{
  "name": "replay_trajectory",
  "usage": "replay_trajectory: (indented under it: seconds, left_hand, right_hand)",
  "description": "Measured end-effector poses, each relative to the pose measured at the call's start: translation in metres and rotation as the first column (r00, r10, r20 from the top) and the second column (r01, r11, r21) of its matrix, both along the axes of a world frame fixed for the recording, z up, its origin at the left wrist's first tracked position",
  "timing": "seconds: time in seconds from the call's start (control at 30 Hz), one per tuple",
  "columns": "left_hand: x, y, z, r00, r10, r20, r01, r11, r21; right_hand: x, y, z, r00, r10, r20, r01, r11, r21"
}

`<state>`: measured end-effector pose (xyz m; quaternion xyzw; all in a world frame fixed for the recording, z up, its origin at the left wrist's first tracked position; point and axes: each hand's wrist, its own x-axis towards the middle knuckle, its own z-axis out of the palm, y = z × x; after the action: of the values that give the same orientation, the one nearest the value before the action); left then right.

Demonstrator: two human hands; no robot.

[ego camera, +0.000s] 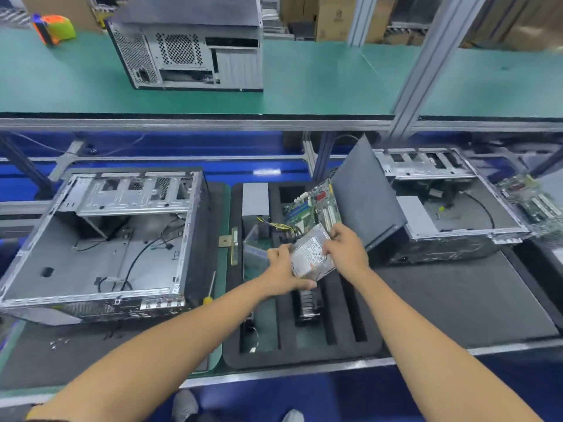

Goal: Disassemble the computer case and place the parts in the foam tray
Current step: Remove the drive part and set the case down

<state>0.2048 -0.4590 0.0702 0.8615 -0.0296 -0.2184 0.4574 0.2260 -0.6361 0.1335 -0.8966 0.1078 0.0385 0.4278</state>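
Both hands hold a silver hard drive (311, 257) tilted above the middle of the black foam tray (344, 318). My left hand (285, 271) grips its lower left edge. My right hand (347, 248) pinches its upper right corner. The opened computer case (97, 245) lies on its side at the left, mostly gutted, with loose cables inside. In the tray sit a green motherboard (313, 205), a grey power supply (255, 199) with yellow and black wires, and a finned heatsink (307, 303) below the drive.
A yellow-handled screwdriver (210, 287) and a RAM stick (234, 245) lie between the case and the tray. A second opened case (451, 208) with a leaning dark side panel (362, 190) stands at the right. Another case (189, 47) sits on the upper green shelf. Loose screws (59, 342) lie front left.
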Motion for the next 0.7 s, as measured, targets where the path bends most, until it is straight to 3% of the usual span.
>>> replay_trajectory:
  seconds: [0.07,0.17,0.27,0.4,0.7]
  left_hand:
    - [-0.004,-0.022,-0.006,0.997,-0.072,0.028,0.07,0.996,0.054]
    - [-0.005,-0.05,-0.007,0.982,-0.13,0.138,0.103,0.977,0.186]
    - [-0.004,-0.071,-0.006,0.978,-0.167,0.127,0.158,0.985,0.075]
    - [-0.008,-0.098,-0.009,0.974,-0.204,0.1,0.196,0.977,0.083]
    - [-0.011,-0.129,-0.028,0.938,-0.34,0.065,0.321,0.925,0.206]
  right_hand:
    - [-0.004,-0.014,-0.002,1.0,0.008,-0.004,-0.008,0.989,-0.15]
    - [-0.008,-0.032,-0.006,0.999,0.03,-0.032,-0.036,0.97,-0.242]
    - [-0.011,-0.048,-0.007,0.99,0.061,-0.129,-0.1,0.944,-0.314]
    - [-0.011,-0.064,-0.01,0.962,0.119,-0.245,-0.212,0.89,-0.403]
    - [-0.022,-0.089,-0.031,0.918,0.126,-0.377,-0.272,0.892,-0.362]
